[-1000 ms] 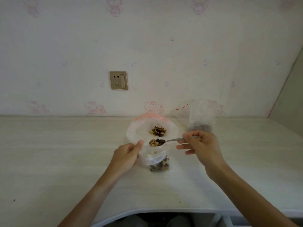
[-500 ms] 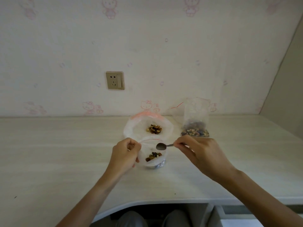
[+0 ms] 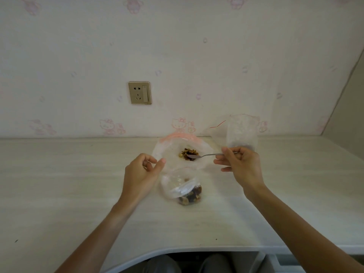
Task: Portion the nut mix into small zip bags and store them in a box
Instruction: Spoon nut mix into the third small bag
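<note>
We note the spoon (image 3: 204, 155) lying level, bowl toward frame left in the large bag (image 3: 169, 150); right hand (image 3: 241, 164) fingers pinch its handle, left hand (image 3: 140, 172) fingers curl loosely, holding nothing we can confirm; small zip bag (image 3: 182, 189) sits below centre.

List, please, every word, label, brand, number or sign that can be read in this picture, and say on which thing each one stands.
No text can be read in this view.
Pale wallpaper: only pink cartoon cat figures, no letters.
Gold-framed wall socket: no marking visible.
Large clear plastic bag with pink zip strip, small clear zip bag holding nut mix, upright clear bag with red line, thin metal spoon: no print visible.
</note>
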Demonstrator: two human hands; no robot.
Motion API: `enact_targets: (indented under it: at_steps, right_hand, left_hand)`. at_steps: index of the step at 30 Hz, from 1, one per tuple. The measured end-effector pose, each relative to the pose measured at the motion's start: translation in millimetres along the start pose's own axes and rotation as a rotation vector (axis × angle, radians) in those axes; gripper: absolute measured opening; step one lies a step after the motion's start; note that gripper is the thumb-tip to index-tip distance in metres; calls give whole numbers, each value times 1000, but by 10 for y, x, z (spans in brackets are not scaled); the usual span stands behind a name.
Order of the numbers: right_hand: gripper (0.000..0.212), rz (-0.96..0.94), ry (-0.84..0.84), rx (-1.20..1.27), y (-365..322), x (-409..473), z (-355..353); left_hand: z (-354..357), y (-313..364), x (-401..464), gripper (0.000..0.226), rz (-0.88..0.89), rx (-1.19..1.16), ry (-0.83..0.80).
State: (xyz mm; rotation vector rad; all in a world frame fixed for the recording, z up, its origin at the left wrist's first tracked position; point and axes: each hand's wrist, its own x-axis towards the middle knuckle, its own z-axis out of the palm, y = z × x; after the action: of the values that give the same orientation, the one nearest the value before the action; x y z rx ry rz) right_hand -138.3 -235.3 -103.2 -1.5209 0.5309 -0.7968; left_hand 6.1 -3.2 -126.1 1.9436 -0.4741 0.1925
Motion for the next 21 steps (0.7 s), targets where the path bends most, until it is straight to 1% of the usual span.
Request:
enact_targets:
  at_steps: [2, 5, 8, 10, 12, 14, 16, 18, 21]
  right_hand:
    - [20, 1, 22, -55, 72, 119, 95]
    - [16, -32, 45, -144, 189, 243, 246]
    - [16, -84, 33, -282, 323, 308, 358]
    - [16, -85, 7, -299, 411, 327, 388]
    - [15, -98, -7, -311, 471, 343, 399]
    - [16, -108, 5, -326, 502, 366, 408]
    - [17, -103, 27, -329, 515, 393, 409]
    - [17, -95, 47, -332, 520, 421, 396]
    - [16, -124, 73, -386, 511, 444, 350]
  left_hand:
    - [39, 78, 85, 20, 126, 15, 13]
    - [151, 253, 215, 20, 304, 56, 29]
    - [292, 437, 381, 23, 543, 185, 60]
    - [399, 512, 526, 30, 656, 318, 50]
    - [512, 559, 678, 42, 689, 475, -21]
    - [623, 591, 819, 57, 660, 620, -155]
    - [715, 602, 926, 63, 611, 722, -277]
    - [760, 589, 989, 52, 579, 698, -346]
    - [763, 527, 1018, 25, 564, 607, -370]
